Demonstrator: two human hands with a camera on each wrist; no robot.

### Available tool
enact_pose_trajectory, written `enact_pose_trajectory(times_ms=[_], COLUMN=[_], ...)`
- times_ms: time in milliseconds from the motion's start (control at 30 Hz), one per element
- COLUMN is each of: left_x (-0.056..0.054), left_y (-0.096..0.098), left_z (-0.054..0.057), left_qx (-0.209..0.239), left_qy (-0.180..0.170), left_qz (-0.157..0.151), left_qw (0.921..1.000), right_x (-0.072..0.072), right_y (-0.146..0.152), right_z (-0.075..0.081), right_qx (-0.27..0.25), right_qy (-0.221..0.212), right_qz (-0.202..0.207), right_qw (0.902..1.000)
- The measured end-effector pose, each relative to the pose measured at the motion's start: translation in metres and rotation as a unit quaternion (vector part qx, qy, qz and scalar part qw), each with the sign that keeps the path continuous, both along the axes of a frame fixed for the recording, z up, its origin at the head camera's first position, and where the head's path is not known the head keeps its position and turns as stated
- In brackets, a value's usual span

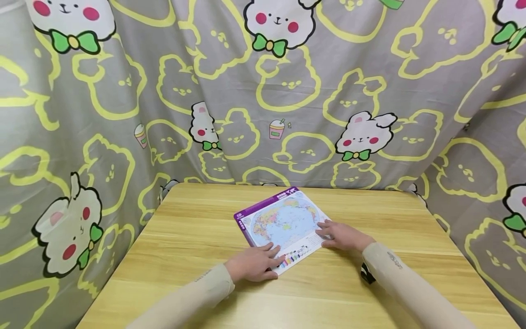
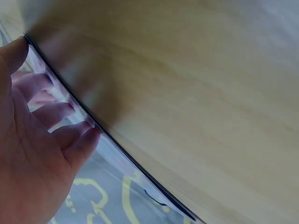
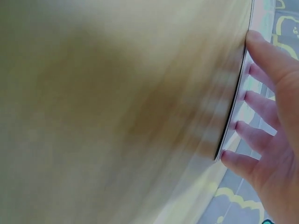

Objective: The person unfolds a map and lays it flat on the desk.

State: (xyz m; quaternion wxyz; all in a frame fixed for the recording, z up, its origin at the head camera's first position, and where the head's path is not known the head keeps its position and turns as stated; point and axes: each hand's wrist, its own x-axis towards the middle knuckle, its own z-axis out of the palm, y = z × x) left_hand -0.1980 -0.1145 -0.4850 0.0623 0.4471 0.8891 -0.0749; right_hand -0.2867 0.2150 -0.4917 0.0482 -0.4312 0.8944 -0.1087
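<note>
A thin world map board (image 1: 283, 219) with a purple border along its far and left sides lies flat, turned at an angle, on the wooden table. My left hand (image 1: 255, 264) rests on its near left part with fingers spread over the coloured strip there. In the left wrist view, the left thumb (image 2: 15, 53) touches the board's edge and the fingertips press its top face. My right hand (image 1: 343, 235) lies over the right edge, fingers spread and fingertips on the surface. The right wrist view shows the right fingers (image 3: 261, 107) meeting the board, with the thumb at its edge.
The wooden table (image 1: 185, 219) extends around the board on all sides. A grey curtain (image 1: 238, 91) printed with rabbits and yellow outlines hangs behind the table and along both sides. A small black object (image 1: 367, 274) shows beneath the right wrist.
</note>
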Motion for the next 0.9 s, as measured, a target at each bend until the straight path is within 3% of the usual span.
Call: enact_pose_trajectory(times_ms=[500, 700, 900], left_x=[0.004, -0.002, -0.024], left_y=[0.013, 0.01, -0.007], left_z=[-0.003, 0.003, 0.019], left_qx=[-0.017, -0.008, 0.006], left_qy=[0.011, 0.0, -0.014], left_qz=[0.009, 0.03, 0.088], left_qw=[0.9998, 0.9995, 0.996], right_x=[-0.015, -0.004, 0.02], right_y=[0.001, -0.003, -0.016], right_z=[0.002, 0.003, 0.006], right_qx=[-0.005, 0.013, 0.015], right_qy=[-0.043, -0.006, -0.024], right_qz=[-0.011, -0.012, -0.036], right_qw=[0.999, 0.9998, 0.9989])
